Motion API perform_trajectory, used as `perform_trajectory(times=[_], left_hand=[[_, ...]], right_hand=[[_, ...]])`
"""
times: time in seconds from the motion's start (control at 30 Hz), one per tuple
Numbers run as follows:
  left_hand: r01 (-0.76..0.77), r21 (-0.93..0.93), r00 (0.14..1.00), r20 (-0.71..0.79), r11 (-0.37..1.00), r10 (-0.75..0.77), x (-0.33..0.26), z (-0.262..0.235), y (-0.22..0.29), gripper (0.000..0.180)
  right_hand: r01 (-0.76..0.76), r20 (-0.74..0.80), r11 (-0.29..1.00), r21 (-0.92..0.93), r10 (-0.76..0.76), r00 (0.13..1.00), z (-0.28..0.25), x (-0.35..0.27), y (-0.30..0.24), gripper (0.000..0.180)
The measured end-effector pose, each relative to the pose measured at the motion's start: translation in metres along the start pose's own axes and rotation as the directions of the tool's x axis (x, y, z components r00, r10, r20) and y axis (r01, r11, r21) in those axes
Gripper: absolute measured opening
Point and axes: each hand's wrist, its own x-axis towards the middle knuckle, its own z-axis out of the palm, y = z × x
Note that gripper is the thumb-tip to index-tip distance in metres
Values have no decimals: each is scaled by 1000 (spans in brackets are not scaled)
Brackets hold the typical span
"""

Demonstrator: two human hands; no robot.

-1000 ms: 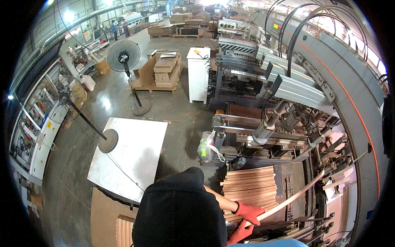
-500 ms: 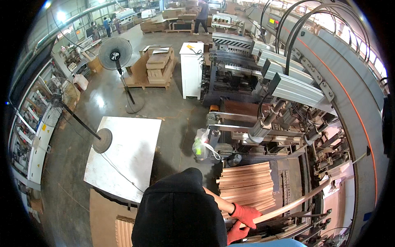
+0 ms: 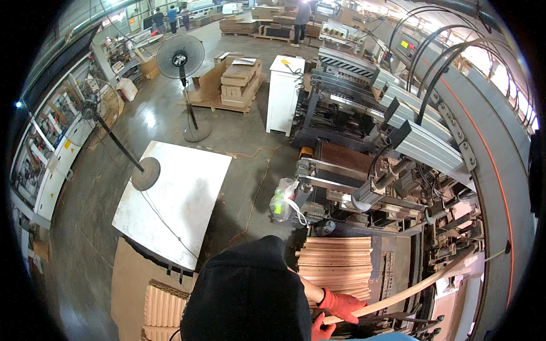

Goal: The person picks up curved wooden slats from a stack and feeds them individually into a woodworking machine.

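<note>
Both my hands wear red gloves and hold one long, pale wooden strip (image 3: pixel 410 291). My left hand (image 3: pixel 342 306) lies across the strip a little way from its near end, fingers closed round it. Closer to me, my right hand (image 3: pixel 323 328) grips the near end; the lower picture edge cuts off part of it. The strip slants up to the right, and its far end reaches in among the machine parts. Just beyond my left hand lies a stack of grooved wooden strips (image 3: pixel 334 262). A black cap (image 3: pixel 244 290) hides most of my left forearm.
A large machine (image 3: pixel 392 187) with cylinders and rails fills the right side. A plastic bag (image 3: pixel 283 200) hangs at its near corner. To the left are a white board (image 3: pixel 176 199), a floor fan (image 3: pixel 180 59) and more wooden strips (image 3: pixel 162 307). People stand far back.
The whole view has shifted, with background things now farther right. My hands still hold the strip, and its near end sits slightly lower and more to the left in the picture.
</note>
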Motion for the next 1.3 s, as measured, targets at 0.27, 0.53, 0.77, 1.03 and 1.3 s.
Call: perform_trajectory(times=[0.27, 0.53, 0.77, 1.03, 1.3], left_hand=[[95, -53, 995, -22, 994, -97, 1, 7, -31, 52], [100, -114, 995, 25, 988, -98, -5, -2, -23, 61], [111, -306, 993, 8, 946, -114, 10, 20, -70, 46], [553, -328, 833, 190, 766, -520, -1, -46, -123, 51], [691, 68, 713, 95, 719, -694, -12, -6, -250, 49]], right_hand=[[-77, 129, 997, 33, 72, 989, -1, -2, 0, 33], [140, 199, 977, -163, -107, 974, -15, 1, -1, 36], [116, 582, 982, -146, -9, 813, -44, -51, 163, 20], [63, 215, 890, -451, 40, 976, -67, -92, 44, 24], [-21, 156, 853, -521, 119, 981, -52, -96, 40, 14]])
